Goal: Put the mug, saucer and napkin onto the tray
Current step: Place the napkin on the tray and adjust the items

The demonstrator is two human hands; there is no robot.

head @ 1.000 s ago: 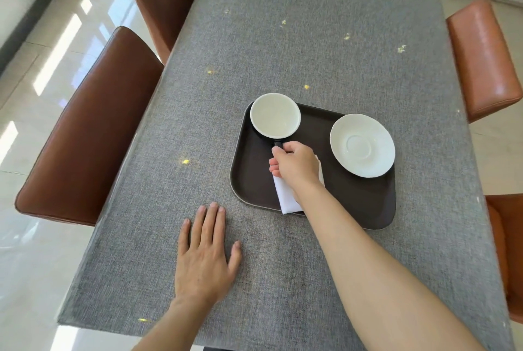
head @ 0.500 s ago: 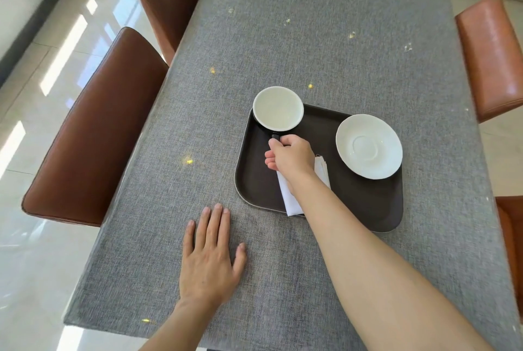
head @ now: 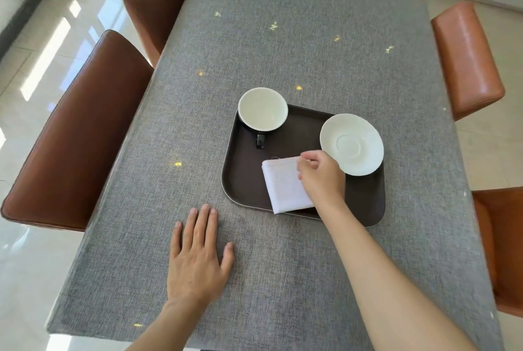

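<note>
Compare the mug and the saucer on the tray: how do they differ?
The mug is deep, with a dark outside and a dark handle; the saucer is flat, all white and has no handle. The mug stands at the tray's far left corner; the saucer sits at the far right, its rim reaching over the tray's edge. Both are round, white inside, empty and untouched by either hand.

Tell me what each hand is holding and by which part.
The right hand pinches the white napkin at its far right corner. The left hand lies flat on the table, holding nothing.
</note>
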